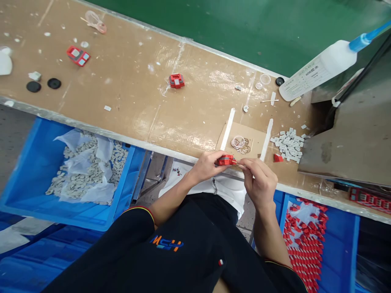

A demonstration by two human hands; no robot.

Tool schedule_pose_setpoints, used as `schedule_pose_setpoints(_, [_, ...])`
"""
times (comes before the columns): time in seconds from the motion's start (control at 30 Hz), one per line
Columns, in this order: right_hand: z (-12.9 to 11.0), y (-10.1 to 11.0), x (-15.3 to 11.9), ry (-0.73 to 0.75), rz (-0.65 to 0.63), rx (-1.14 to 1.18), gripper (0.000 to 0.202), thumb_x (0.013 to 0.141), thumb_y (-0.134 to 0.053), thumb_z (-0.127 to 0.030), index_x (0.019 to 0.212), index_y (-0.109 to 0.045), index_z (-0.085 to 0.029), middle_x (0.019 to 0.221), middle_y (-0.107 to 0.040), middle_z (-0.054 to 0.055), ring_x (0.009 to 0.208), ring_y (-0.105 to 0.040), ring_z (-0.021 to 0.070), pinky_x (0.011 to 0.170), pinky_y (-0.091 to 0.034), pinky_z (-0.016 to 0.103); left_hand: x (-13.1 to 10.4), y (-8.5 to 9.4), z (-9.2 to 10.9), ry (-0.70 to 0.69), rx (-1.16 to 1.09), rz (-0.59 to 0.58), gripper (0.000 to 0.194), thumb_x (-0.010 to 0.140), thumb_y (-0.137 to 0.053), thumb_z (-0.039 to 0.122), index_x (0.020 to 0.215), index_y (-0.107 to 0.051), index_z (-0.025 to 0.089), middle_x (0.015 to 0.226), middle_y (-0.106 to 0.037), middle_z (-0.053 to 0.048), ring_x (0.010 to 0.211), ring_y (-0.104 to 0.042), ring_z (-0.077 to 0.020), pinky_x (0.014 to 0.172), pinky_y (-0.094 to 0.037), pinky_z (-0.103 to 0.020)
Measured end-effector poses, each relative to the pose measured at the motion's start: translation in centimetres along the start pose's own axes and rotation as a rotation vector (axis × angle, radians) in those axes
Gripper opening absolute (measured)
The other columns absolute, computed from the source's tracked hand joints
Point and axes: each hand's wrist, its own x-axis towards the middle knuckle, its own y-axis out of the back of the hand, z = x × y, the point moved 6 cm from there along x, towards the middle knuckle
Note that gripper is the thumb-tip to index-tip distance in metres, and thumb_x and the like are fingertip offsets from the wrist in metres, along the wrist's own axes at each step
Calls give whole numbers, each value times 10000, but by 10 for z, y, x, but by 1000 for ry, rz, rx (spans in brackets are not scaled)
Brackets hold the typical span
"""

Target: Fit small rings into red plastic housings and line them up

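My left hand [205, 166] grips a small red and grey toy car body [225, 160] at the table's front edge. In my right hand [261, 179] is a thin stick [239, 165], pinched between the fingertips, its tip at the right end of the red body. Whether the tip touches is too small to tell. Just beyond both hands lies a cardboard sheet [258, 136] with white tape strips along its sides. A small clear cup [238, 141] stands on it, beside brownish ring-shaped marks. To the right are a pile of light grey pieces [288, 143] and a red piece [277, 158].
Two more red toy bodies [176, 81] [78, 55] sit on the brown table [131, 73]. A white glue bottle [317, 71] leans at the back right near a metal box [351, 134]. Blue bins hold grey pieces [88, 167] at left and red pieces [305, 248] at right.
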Motion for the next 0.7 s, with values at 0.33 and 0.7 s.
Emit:
schedule_pose_setpoints(0.33, [4,-3,-2,-12,-2,11,126,986,-565,-108,952,-642,-203,855,-746,54,769,-702,170,726,-548,274,-1,-1,0,-18,4,6,206,916,-692,320,1029,-710,149,861,-732,-52,713,-648,-130,661,-558,-233])
schedule_pose_setpoints(0.7, [27,4,17,-82,193,6,156,989,-560,-148,882,-651,-215,797,-730,23,739,-698,163,691,-535,277,-1,0,-1,3,33,6,223,901,-698,307,1054,-709,145,860,-728,-53,710,-640,-135,689,-574,-259])
